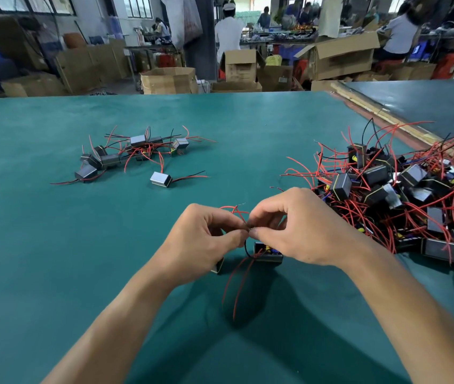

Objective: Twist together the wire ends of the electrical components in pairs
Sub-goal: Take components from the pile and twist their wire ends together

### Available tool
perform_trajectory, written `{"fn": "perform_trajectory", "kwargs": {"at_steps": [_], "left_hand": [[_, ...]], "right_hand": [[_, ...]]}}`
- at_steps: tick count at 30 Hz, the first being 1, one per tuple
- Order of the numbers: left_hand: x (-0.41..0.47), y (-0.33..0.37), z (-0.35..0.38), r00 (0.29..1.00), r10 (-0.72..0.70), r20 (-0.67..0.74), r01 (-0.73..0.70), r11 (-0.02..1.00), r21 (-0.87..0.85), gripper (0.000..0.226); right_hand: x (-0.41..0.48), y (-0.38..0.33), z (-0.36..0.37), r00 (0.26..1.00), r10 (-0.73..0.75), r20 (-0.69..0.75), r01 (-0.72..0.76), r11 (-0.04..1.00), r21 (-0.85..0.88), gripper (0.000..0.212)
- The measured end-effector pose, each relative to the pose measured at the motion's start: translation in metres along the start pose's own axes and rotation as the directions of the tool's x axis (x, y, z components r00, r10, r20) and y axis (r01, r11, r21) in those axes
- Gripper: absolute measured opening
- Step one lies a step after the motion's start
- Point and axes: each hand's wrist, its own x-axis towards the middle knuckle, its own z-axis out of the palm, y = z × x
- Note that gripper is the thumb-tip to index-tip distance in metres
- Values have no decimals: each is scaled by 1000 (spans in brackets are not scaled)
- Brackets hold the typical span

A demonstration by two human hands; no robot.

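Left hand [206,239] and right hand [297,231] both pinched red wire ends [238,212] above a component [268,252] on the counter [220,134]; twist apparently underway, joint hidden by fingertips.

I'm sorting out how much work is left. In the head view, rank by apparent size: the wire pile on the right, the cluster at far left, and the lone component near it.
1. Right pile, the largest by far.
2. Far-left cluster, though it lies farther from the camera.
3. Lone component, the smallest.
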Motion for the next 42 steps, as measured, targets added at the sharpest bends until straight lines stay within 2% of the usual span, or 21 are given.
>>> {"fn": "perform_trajectory", "kwargs": {"at_steps": [6, 12, 15, 17, 20, 23, 26, 29, 33, 37, 42], "left_hand": [[-1, 4, -2, 1000, 21, 19, -21, 1000, -1, 16], [-2, 4, -4, 998, -31, 46, 32, 999, -14, 12], [-2, 3, -3, 999, -12, -37, 15, 997, 80, 16], [-4, 4, 1, 992, 72, -103, -56, 987, 149, 17], [-4, 6, 5, 961, 242, -131, -196, 937, 290, 15], [-3, 8, 6, 930, 346, -125, -272, 875, 400, 12], [-3, 6, 3, 958, 260, -123, -198, 907, 373, 15], [-3, 3, 2, 983, 143, -116, -108, 959, 262, 14], [0, 3, 2, 999, 29, -43, -25, 995, 101, 15], [0, 5, -3, 998, -54, 10, 54, 997, -56, 14], [-1, 5, -3, 996, -80, 38, 81, 996, -39, 16]], "right_hand": [[-1, -1, 2, 998, 50, 28, -48, 996, -74, 10], [-1, -5, 2, 997, 78, 26, -75, 992, -98, 17], [1, -8, 2, 985, 161, 63, -156, 984, -85, 22], [2, -11, 3, 953, 276, 124, -279, 960, 8, 27], [3, -15, 4, 878, 418, 232, -467, 855, 227, 29], [4, -14, 3, 840, 462, 284, -540, 769, 344, 29], [4, -13, 5, 882, 415, 223, -471, 806, 360, 23], [2, -10, 6, 935, 334, 119, -354, 860, 368, 20], [1, -6, 2, 985, 163, 54, -172, 928, 331, 17], [0, -5, -2, 996, 65, 55, -80, 941, 330, 21], [2, 3, -1, 999, 48, 13, -50, 971, 235, 16]]}}
